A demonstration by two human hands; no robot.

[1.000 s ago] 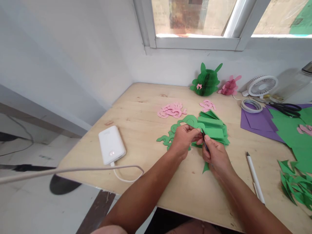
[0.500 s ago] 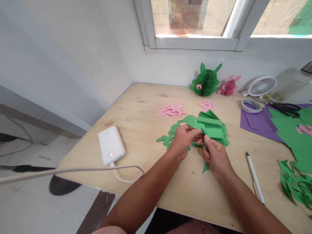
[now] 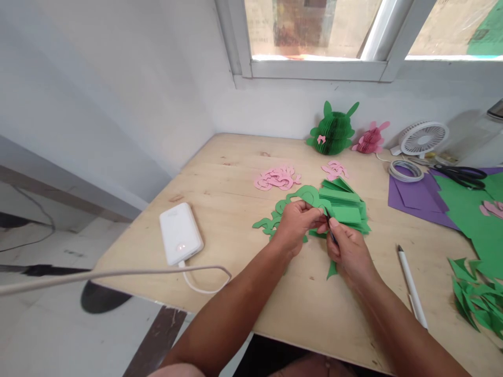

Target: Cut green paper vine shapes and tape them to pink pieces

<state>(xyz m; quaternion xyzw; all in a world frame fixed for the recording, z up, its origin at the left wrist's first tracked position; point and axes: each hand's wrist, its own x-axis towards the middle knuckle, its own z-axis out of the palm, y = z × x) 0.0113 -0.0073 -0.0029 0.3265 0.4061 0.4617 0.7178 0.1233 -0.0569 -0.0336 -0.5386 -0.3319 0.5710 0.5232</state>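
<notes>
Over the middle of the table my left hand [image 3: 297, 225] is closed, pinching a piece of green paper between thumb and fingers. Close against it, my right hand [image 3: 349, 250] wraps round a small pair of scissors [image 3: 328, 217]. Their dark blades meet the green paper, and the handles are mostly hidden by my fingers. Curvy green paper cutouts [image 3: 268, 224] lie left of and behind my left hand. A stack of folded green paper [image 3: 342, 207] sits just beyond my hands. Below my right hand shows a small green scrap [image 3: 332, 270].
Pink cutouts [image 3: 277, 178] lie farther back. A power bank [image 3: 181, 234] with a cable is at left, a white pen [image 3: 412, 288] at right. Green scraps [image 3: 477, 298], purple paper [image 3: 416, 201], tape [image 3: 406, 171], black scissors [image 3: 463, 175] and a fan [image 3: 422, 137] occupy the right side.
Almost nothing differs. Both hands keep the same hold on the paper and scissors, and the whole view has shifted very slightly.
</notes>
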